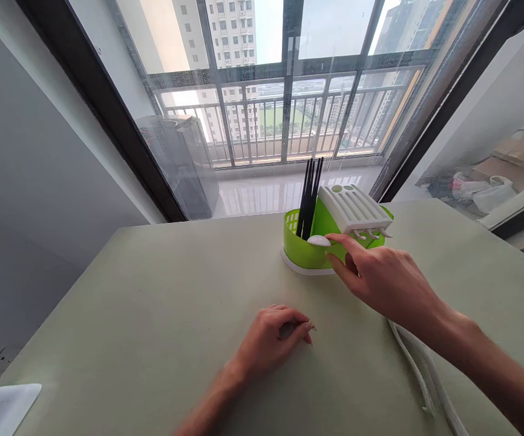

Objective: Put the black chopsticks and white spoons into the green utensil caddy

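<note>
A green utensil caddy [305,251] with a white base stands near the table's far edge. Several black chopsticks [310,197] lean upright in its left part, and a white slotted rack [355,209] with small hooks covers the right part. At the caddy's front rim, my right hand [371,266] pinches a white spoon [319,240] between thumb and index finger; only the spoon's rounded end shows. My left hand [280,336] rests on the table in front of the caddy. Its fingers are curled, thumb and index tips meeting, with nothing visible in them.
The pale green tabletop [175,303] runs up to a glass door. Light-coloured cords [419,369] lie under my right forearm. A white device with a digital display [5,409] sits at the lower left, near a wall socket [1,363]. Beyond the glass is a balcony railing [248,130].
</note>
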A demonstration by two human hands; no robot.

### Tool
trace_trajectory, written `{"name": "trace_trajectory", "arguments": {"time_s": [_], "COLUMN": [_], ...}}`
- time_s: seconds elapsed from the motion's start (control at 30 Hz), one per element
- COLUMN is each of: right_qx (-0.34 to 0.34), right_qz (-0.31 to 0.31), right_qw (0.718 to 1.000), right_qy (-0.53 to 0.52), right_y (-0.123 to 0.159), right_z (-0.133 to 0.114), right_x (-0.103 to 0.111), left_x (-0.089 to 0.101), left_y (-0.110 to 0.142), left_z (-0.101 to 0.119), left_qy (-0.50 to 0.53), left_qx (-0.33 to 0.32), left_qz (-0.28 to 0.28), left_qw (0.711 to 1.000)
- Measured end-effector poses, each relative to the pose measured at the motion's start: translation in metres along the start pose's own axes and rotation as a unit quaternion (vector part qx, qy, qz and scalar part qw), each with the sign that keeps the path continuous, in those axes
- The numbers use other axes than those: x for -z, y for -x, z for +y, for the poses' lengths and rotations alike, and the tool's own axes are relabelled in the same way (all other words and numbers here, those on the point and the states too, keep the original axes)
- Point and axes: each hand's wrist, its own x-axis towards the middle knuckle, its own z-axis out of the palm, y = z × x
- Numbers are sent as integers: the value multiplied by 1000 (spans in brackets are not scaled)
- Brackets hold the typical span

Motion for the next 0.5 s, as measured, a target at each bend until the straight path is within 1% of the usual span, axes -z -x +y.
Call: {"name": "trace_trajectory", "arguments": {"time_s": [0.13, 0.33, 0.5], "right_qx": [9, 41, 47], "right_qz": [8, 45, 45], "right_qw": [1000, 994, 992], "right_qy": [-22, -92, -111], "right_y": [7, 33, 49], "right_z": [2, 8, 11], "right_x": [0, 7, 11], "left_x": [0, 0, 1], "left_y": [0, 0, 0], "left_z": [-1, -1, 1], "left_qy": [-4, -5, -7], "left_qx": [0, 4, 9], "left_qz": [0, -3, -3], "left_qw": [1000, 1000, 1000]}}
